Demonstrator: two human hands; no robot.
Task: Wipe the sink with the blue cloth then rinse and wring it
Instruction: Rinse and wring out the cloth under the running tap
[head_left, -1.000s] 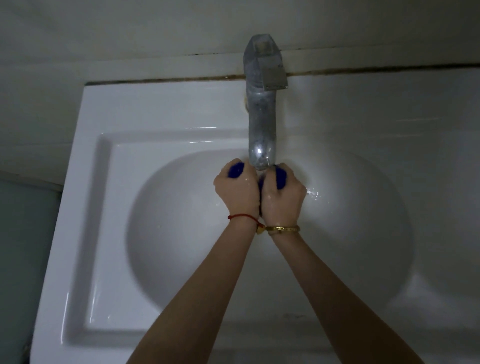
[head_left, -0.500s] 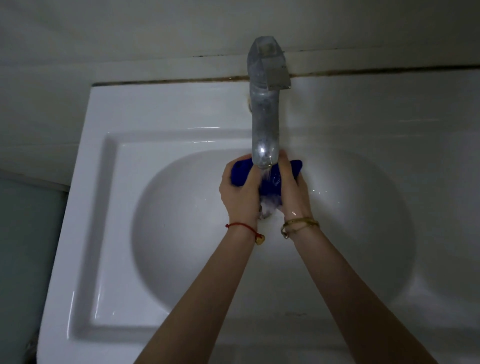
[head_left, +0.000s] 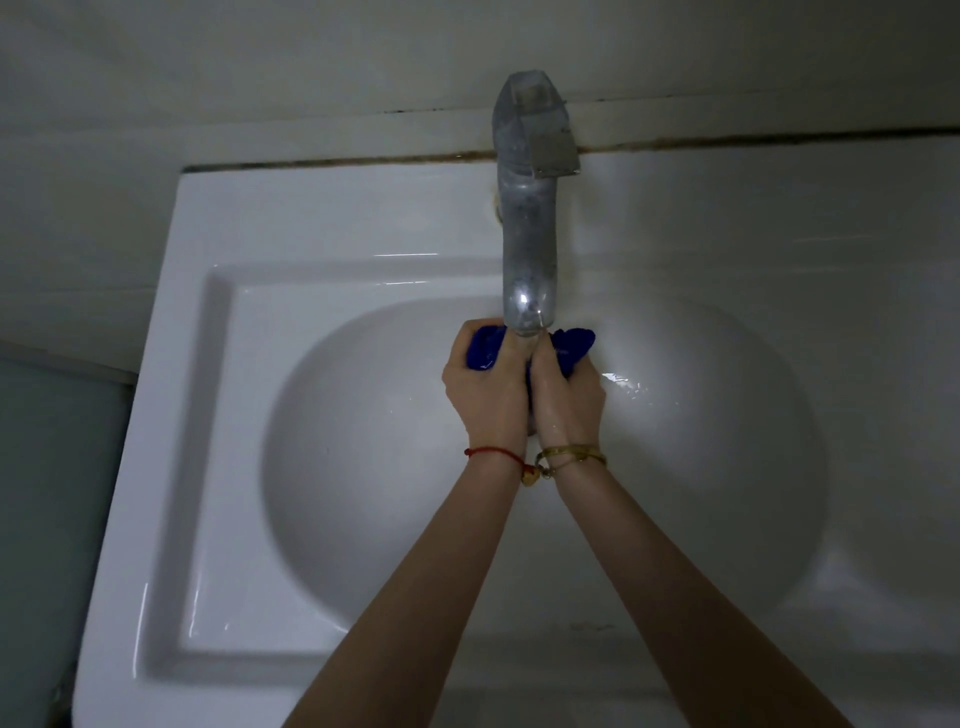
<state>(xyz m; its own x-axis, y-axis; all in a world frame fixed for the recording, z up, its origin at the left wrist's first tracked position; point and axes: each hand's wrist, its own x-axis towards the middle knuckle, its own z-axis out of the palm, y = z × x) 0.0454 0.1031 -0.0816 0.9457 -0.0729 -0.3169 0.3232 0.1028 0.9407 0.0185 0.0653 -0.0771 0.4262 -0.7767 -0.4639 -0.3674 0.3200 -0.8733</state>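
Observation:
The blue cloth (head_left: 483, 349) is bunched up between both my hands, right under the spout of the metal tap (head_left: 527, 249). My left hand (head_left: 485, 392) grips its left part and my right hand (head_left: 566, 400) grips its right part, where a blue end (head_left: 574, 344) sticks out. The hands press side by side over the white sink (head_left: 218, 467) bowl. Most of the cloth is hidden inside my fists. Wet drops glint on the bowl to the right of my right hand.
The tap's square handle (head_left: 550, 140) stands at the back against a dim wall with a dark grimy seam (head_left: 332, 163). The sink's flat rim (head_left: 171, 322) runs down the left; a greenish surface (head_left: 47, 493) lies beyond it.
My hands have closed together again around the cloth, squeezing it into a tighter bunch; half a second ago they were apart with more cloth showing under the spout.

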